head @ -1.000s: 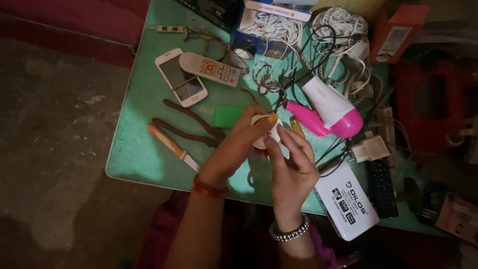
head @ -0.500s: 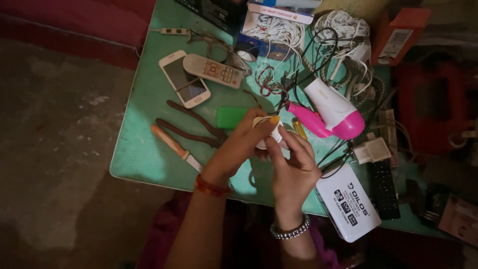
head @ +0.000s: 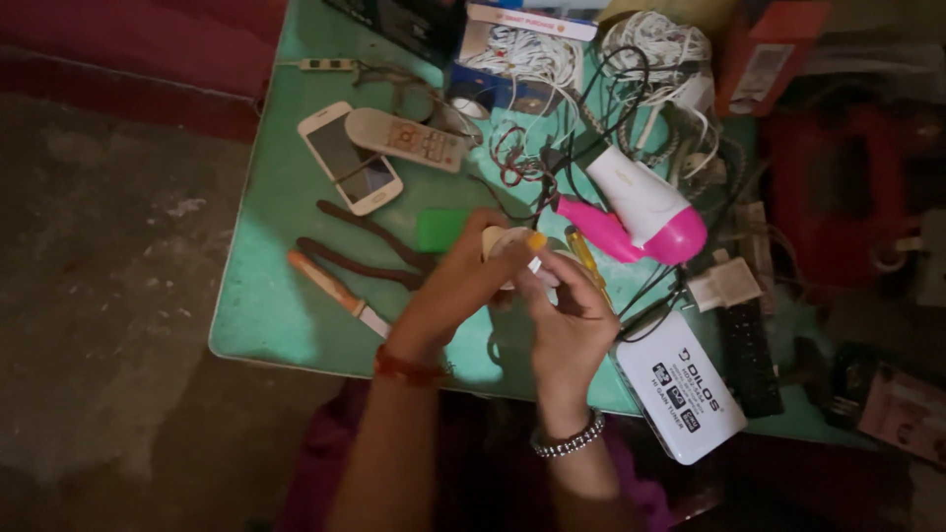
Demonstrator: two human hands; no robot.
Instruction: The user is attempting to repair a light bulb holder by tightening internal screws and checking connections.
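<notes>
My left hand (head: 463, 291) grips a small white round object (head: 505, 246) above the green table (head: 286, 296); its nail is painted yellow. My right hand (head: 567, 320) pinches the same object from the right, fingers closed on its edge. A red thread band sits on the left wrist, a beaded bracelet on the right. A small green block (head: 439, 229) lies just behind the hands. A yellow-handled tool (head: 585, 258) lies beside the right hand.
Pliers (head: 355, 251) and a knife (head: 335, 291) lie left of the hands. A white phone (head: 350, 169), a remote (head: 404, 138), a pink and white hair dryer (head: 645, 212), tangled cables (head: 650, 59), a white box (head: 685, 389) and a black remote (head: 754, 360) crowd the table.
Both hands stay on the small white object with only slight finger shifts. The view has drifted a little.
</notes>
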